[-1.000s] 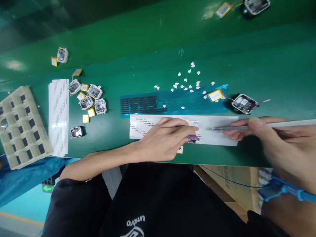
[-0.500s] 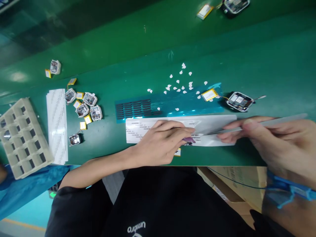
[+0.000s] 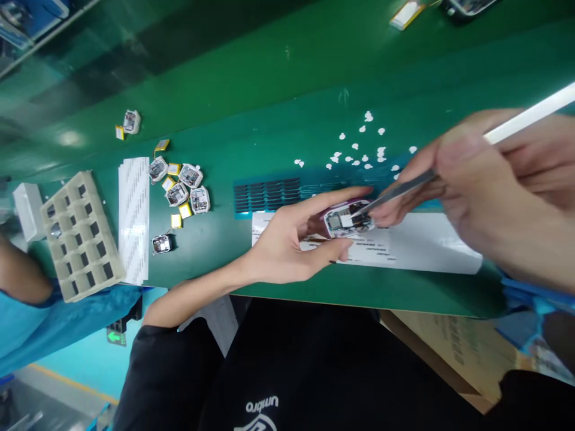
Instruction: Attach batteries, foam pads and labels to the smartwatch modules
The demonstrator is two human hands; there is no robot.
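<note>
At the far left, a co-worker's bare forearm [image 3: 18,275] in a blue sleeve lies beside a beige plastic grid tray [image 3: 81,236] on the green counter [image 3: 359,287]. Next comes a stack of white printed backing sheets [image 3: 133,221], then four white-framed circuit modules [image 3: 176,193] bunched among small yellow batteries [image 3: 185,211], with another module [image 3: 160,243] just below. Further right, a teal film sheet [image 3: 265,194] carries rows of thin black strips, and white flecks [image 3: 359,140] are scattered above it. Over a white printed sheet [image 3: 417,248], the left hand's [image 3: 281,257] grip is closed around a white-framed module [image 3: 348,219], held between thumb and fingers. The right hand's [image 3: 489,185] grip is closed on steel tweezers [image 3: 395,193], their tip at the module's board, with a white rod [image 3: 530,114] running out past the hand. Black strips remain on the film; how many modules are finished cannot be told.
</note>
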